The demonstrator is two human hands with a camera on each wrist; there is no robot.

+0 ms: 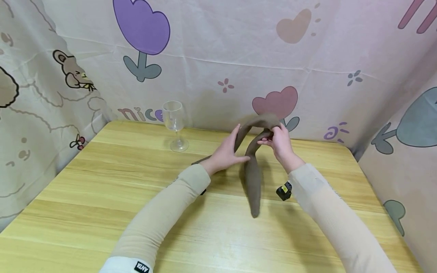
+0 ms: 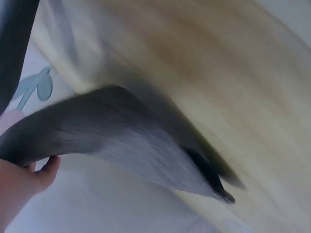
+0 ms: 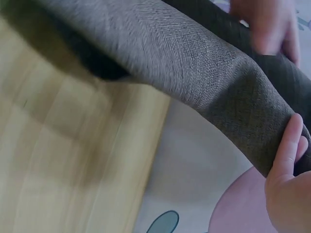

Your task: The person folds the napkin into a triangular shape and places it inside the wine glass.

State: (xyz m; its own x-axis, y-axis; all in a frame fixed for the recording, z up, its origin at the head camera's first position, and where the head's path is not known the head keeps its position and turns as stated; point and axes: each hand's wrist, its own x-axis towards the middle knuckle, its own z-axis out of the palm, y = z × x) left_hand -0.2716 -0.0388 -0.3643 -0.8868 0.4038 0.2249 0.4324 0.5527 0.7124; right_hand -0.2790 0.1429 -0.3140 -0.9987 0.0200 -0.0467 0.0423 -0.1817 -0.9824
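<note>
A long grey-brown strip of cloth (image 1: 253, 182) arches over the back of the table in a loop. One tapered end hangs toward the front; another stretch runs left behind my left hand. At the top right of the loop, my right hand (image 1: 281, 144) pinches the cloth between thumb and fingers. My left hand (image 1: 225, 153) is spread at the loop's left side, fingers straight along the cloth and thumb pointing at the hanging end. Seen from the right wrist, the fabric (image 3: 194, 63) is woven and folded over, and the right fingers (image 3: 287, 145) press on it.
A clear stemmed glass (image 1: 174, 121) stands at the back left of the wooden table (image 1: 119, 182). Beside the right cuff is a small black block (image 1: 284, 191) with a yellow label. A printed curtain (image 1: 205, 45) hangs behind the table and at both sides.
</note>
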